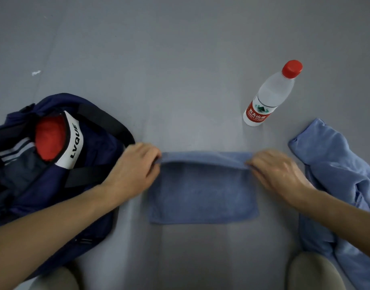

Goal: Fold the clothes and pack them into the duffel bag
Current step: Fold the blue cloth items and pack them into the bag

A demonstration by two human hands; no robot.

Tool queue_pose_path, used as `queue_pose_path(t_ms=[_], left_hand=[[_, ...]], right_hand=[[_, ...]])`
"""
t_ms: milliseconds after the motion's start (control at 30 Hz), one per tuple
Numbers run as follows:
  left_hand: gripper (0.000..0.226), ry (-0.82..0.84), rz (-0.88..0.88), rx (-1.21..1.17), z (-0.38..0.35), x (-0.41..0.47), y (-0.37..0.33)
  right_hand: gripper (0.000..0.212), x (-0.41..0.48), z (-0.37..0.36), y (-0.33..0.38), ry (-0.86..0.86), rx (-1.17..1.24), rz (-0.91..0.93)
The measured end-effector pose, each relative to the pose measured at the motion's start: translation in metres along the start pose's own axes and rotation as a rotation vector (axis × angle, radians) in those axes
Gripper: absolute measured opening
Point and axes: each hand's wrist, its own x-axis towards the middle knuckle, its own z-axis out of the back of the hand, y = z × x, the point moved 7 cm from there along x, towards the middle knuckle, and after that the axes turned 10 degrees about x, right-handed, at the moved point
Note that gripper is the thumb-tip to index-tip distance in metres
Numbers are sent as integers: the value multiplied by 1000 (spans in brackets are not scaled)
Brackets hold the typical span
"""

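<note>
Status: task in progress, partly complete.

Packed: the duffel bag (44,197) lies open on the grey floor (179,80) at the person's left. A red garment (49,139) and a dark striped garment (16,151) are visible inside its mouth, beside a white panel. Whether either is neatly folded cannot be determined from this view.

In hand: a blue towel (202,195) lies flat on the floor directly in front of the person, just right of the bag. The left hand (136,164) pinches its far left corner and the right hand (278,170) pinches its far right corner, fingers curled on the cloth. The far edge is raised slightly, while the near edge rests on the floor. Judged to be a fold under way, far edge towards near edge. The fold is not yet complete.

Outstanding: a light blue shirt (334,164) lies crumpled and unfolded at the person's right, just beside the right forearm. It needs folding and packing, as does the towel.

Other: a water bottle (269,95) with a red cap stands upright beyond the towel to the right, apart from the cloth
</note>
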Motion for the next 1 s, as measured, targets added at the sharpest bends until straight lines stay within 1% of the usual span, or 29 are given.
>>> queue_pose_path(t_ms=[67, 133, 233, 267, 300, 333, 367, 433, 467, 533, 567, 667, 767, 833, 1000], left_hand=[[9, 101, -133, 21, -11, -32, -18], [8, 168, -220, 33, -23, -60, -33], [13, 268, -333, 81, -45, -93, -47], [19, 312, -370, 103, -52, -100, -51], [27, 350, -392, 115, -57, -103, -54], [34, 361, -386, 109, -60, -103, -56], [38, 338, -359, 89, -60, -99, -59], [44, 271, -279, 63, -65, -88, -69], [49, 278, -229, 59, -72, -82, -76], [58, 327, -136, 52, -92, -75, -89], [62, 354, -86, 50, -102, -71, -93], [69, 376, 1, 90, -121, -57, -87], [71, 370, -43, 131, -125, -37, -77], [72, 363, -74, 143, -127, -30, -72], [71, 355, -82, 143, -126, -25, -67]], right_hand=[[19, -31, -7, 18, 91, -22, 166], [18, -58, -18, 30, 219, -30, 248], [14, -84, -40, 38, 349, -48, 272], [13, -87, -46, 40, 378, -38, 276], [17, -86, -50, 42, 412, -23, 268], [26, -80, -54, 45, 429, -12, 257], [34, -70, -57, 50, 435, -3, 228], [44, -49, -67, 55, 386, 24, 156], [51, -41, -78, 57, 367, 31, 114], [63, -32, -102, 60, 405, 16, 43], [67, -32, -112, 61, 429, 12, 19], [69, -37, -125, 56, 415, 4, 12], [70, -30, -118, 43, 436, -52, 42], [71, -25, -115, 34, 460, -68, 18], [69, -22, -117, 28, 447, -53, -29]])
